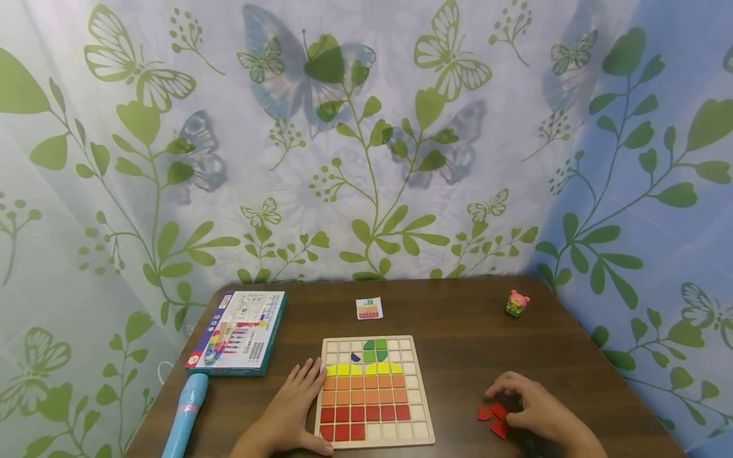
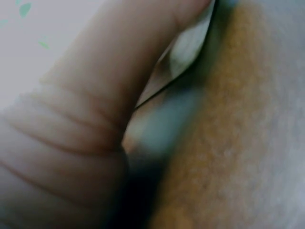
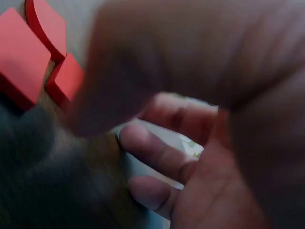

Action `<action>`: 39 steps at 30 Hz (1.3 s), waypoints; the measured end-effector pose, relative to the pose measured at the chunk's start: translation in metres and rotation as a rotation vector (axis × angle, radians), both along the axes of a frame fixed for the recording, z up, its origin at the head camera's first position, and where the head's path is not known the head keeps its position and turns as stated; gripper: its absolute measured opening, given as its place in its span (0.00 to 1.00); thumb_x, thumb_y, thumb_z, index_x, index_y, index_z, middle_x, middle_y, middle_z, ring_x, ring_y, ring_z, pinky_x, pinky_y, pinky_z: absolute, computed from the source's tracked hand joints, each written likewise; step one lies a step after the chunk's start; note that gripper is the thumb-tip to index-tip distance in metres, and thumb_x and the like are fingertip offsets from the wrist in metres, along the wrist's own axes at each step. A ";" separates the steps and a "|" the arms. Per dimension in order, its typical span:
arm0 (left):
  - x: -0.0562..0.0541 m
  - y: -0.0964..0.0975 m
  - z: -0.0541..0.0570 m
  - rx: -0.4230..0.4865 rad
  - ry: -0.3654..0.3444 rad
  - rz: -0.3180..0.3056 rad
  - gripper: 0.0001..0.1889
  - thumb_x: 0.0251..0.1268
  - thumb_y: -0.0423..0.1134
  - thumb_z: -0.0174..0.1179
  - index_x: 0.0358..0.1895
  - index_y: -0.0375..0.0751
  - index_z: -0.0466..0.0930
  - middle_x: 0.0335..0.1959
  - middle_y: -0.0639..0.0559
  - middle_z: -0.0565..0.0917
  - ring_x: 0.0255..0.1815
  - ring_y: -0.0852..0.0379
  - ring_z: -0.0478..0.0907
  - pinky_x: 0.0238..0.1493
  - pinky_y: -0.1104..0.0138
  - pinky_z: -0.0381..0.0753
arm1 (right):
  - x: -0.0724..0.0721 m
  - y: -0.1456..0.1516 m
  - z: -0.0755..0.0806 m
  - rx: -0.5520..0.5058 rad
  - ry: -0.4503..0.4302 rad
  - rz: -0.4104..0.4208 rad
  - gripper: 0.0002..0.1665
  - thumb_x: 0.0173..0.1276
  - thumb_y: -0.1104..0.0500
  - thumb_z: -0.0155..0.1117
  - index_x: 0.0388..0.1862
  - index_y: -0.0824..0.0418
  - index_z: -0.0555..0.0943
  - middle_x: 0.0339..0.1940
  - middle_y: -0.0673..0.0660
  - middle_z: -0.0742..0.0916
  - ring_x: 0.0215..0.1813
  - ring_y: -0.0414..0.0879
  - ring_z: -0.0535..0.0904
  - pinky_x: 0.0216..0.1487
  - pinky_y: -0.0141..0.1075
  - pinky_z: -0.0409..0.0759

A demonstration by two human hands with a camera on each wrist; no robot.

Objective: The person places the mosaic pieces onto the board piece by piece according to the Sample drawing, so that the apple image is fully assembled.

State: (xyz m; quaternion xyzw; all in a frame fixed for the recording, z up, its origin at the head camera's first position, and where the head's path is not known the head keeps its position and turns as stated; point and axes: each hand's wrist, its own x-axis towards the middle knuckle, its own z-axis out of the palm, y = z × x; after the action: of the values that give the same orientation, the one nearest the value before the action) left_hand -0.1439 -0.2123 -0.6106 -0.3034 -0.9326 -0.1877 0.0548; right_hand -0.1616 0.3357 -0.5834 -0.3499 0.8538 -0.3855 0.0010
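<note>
A square wooden grid board (image 1: 425,407) lies in front of me, its cells partly filled with red, orange, yellow and green tiles and one small blue piece (image 1: 356,357). My left hand (image 1: 289,404) rests flat on the table at the board's left edge, fingers extended and thumb by the lower corner. It fills much of the blurred left wrist view. To the right of the board, my right hand (image 1: 535,407) hovers around several loose red tiles (image 1: 499,411), thumb right beside them. In the right wrist view its fingers are loosely bent, with red tiles (image 3: 21,57) outside the grasp.
A small printed pattern card (image 1: 369,308) lies behind the board. At the left are a flat boxed set (image 1: 240,331) and a light-blue microphone-shaped object (image 1: 188,410). A small pink figurine (image 1: 517,303) stands at the back right. Patterned curtains (image 1: 366,159) enclose the table.
</note>
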 end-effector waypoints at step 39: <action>-0.002 -0.002 -0.006 -0.018 0.054 -0.015 0.74 0.43 0.88 0.62 0.83 0.31 0.56 0.84 0.32 0.54 0.82 0.30 0.50 0.82 0.47 0.36 | -0.008 -0.163 0.030 0.050 0.238 0.024 0.13 0.62 0.68 0.79 0.40 0.54 0.85 0.40 0.43 0.81 0.40 0.38 0.80 0.40 0.33 0.85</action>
State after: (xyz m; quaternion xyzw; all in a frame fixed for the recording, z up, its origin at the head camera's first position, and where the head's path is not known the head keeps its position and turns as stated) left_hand -0.1457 -0.2138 -0.6170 -0.3157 -0.9301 -0.1716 0.0758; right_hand -0.1698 0.1729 -0.5536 -0.4032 0.8530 -0.3198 -0.0871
